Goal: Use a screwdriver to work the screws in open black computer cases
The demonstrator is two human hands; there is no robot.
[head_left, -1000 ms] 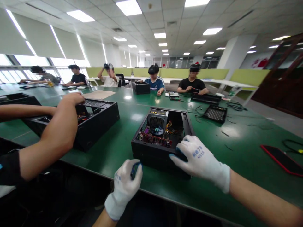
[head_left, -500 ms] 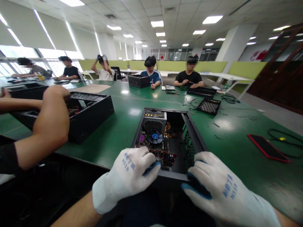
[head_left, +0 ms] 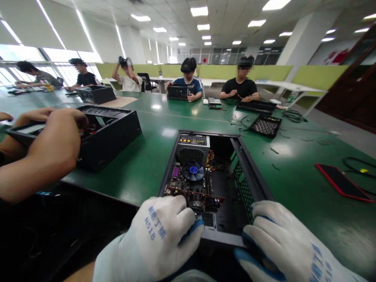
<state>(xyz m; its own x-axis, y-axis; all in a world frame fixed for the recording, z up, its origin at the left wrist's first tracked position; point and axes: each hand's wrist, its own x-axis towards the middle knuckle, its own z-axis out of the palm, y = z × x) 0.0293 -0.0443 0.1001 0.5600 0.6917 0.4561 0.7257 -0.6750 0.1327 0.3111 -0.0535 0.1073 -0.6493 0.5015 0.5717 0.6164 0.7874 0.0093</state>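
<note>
An opened black computer case [head_left: 226,236] lies in front of me, its near edge at the table's border. Inside show a power supply [head_left: 192,150], a CPU fan [head_left: 193,171] with a blue hub, a motherboard and a red-brown expansion card [head_left: 213,201]. My left hand [head_left: 164,235], in a white glove with a blue palm, grips the case's near rim at the left, thumb and fingers closed round it. At the near right corner, my right hand [head_left: 282,243], gloved alike, is curled over the rim. Both hands' fingertips are partly hidden.
On the left a co-worker's arms [head_left: 55,145] reach into another black case [head_left: 108,137]. Across the green table [head_left: 152,145], other people sit with cases and parts. At right lie a black tray [head_left: 266,126] with small parts, a red-edged dark panel [head_left: 342,182] and cables [head_left: 294,115].
My view has tilted down slightly, and the case and my hands appear closer. Both hands stay on the near rim. Across the table, a co-worker has tipped a case.
</note>
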